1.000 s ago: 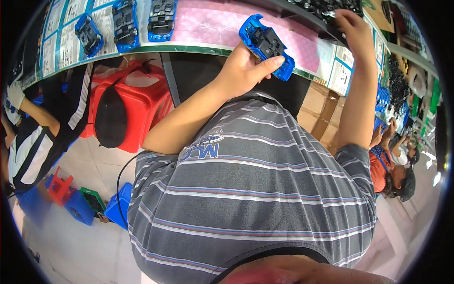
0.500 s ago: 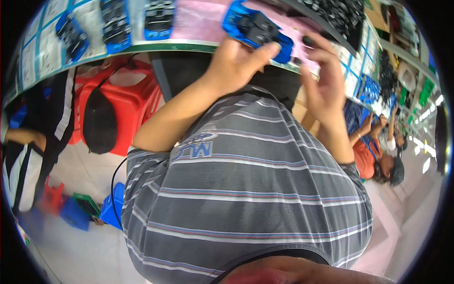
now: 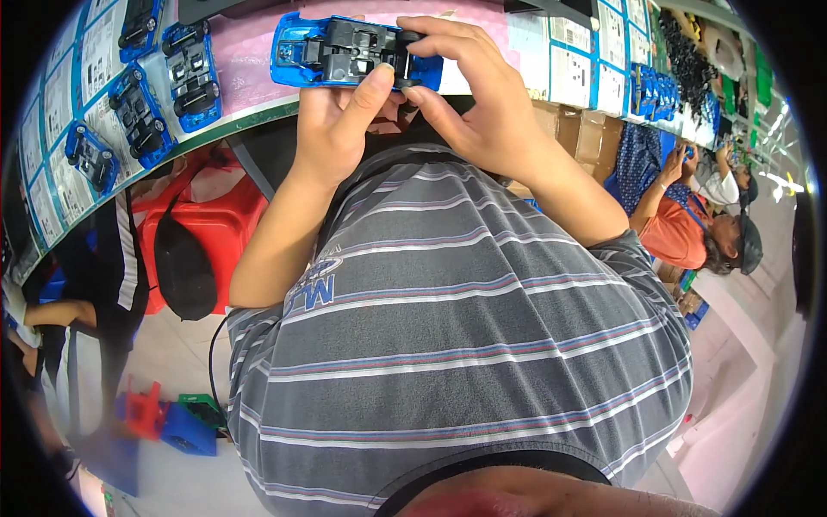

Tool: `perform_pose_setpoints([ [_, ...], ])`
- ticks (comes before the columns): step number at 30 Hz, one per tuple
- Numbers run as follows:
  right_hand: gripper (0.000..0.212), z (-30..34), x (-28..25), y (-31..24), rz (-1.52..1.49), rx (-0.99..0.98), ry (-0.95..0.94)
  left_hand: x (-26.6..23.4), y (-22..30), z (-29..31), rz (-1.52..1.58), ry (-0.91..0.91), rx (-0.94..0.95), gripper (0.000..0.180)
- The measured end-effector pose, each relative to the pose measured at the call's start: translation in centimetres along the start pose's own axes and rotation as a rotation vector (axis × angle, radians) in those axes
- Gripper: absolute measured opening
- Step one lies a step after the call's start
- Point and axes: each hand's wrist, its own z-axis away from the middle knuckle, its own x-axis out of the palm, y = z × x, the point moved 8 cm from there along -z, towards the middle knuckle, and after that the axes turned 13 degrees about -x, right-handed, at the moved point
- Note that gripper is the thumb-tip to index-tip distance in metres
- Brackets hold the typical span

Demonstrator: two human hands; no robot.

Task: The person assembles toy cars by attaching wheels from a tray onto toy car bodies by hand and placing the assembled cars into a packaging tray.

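A blue toy car [image 3: 351, 50] lies underside up in my hands, its black chassis showing, just above the table's near edge. My left hand [image 3: 332, 133] is closed on it from the near side, thumb pressed on the chassis. At the car's right end, my right hand [image 3: 495, 103] pinches a pair of small black wheels [image 3: 408, 37], fingers at the far wheel and thumb at the near one. The wheels sit against the chassis; whether they are seated in it, I cannot tell. Part of the car's right end is hidden by the fingers.
Several upturned blue toy cars [image 3: 191, 73] with black wheels stand on the table at left. A pink mat [image 3: 241, 60] and printed sheets [image 3: 568, 73] cover the tabletop. A red stool [image 3: 228, 220] is below left. Co-workers sit on both sides, one in an orange top [image 3: 672, 228].
My right hand has brought the pair of wheels onto the car's right end. The car has turned level and shifted left in view, and more toy cars show at left.
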Motion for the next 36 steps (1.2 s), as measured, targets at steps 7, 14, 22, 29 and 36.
perform_pose_setpoints([
  [7,0.031,-2.8,-4.6,-0.1,-0.064,-0.022,0.241,-0.8,-0.8,-0.5,0.063,-0.05,0.078,0.048],
  [14,0.029,-2.6,-7.9,16.0,0.494,0.521,-0.328,-0.4,-0.6,-1.0,0.047,-0.057,0.035,0.049],
  [22,0.026,-1.1,-7.4,17.1,0.198,0.569,-0.058,-0.9,-0.3,-0.9,0.067,-0.008,0.056,0.047],
  [29,0.023,-1.6,-10.1,11.7,0.211,0.551,0.336,-0.7,-0.7,-1.0,0.054,0.016,0.0,0.043],
  [36,0.029,-3.6,-5.1,2.1,-0.239,-0.09,0.204,-0.7,-1.1,-1.1,0.083,0.064,-0.009,0.026],
])
